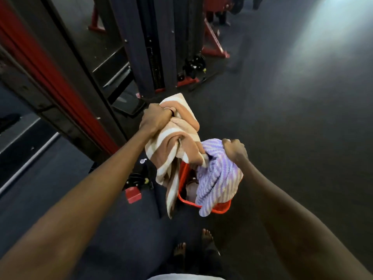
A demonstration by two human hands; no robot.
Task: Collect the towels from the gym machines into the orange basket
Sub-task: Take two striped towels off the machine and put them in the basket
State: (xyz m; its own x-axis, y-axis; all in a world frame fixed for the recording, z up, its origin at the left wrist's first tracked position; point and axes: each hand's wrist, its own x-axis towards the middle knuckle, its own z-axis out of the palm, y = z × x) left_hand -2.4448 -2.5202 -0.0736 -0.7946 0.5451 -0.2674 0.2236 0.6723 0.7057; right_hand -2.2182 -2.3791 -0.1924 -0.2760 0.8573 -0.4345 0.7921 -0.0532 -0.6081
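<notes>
My left hand (156, 118) is shut on a brown-and-white striped towel (175, 150), which hangs down in front of me. My right hand (234, 151) grips a purple-and-white striped towel (218, 176) bunched beneath it. Both towels dangle over the orange basket (220, 209) standing on the dark floor below. The towels hide most of the basket; only its left wall and near rim show. Something pale lies inside the basket, too hidden to identify.
A black-and-red gym machine frame (66, 93) rises at my left, with a weight stack column (155, 57) behind it. A small red foot block (133, 195) and black fittings lie on the floor left of the basket. My bare feet (193, 245) stand just behind it.
</notes>
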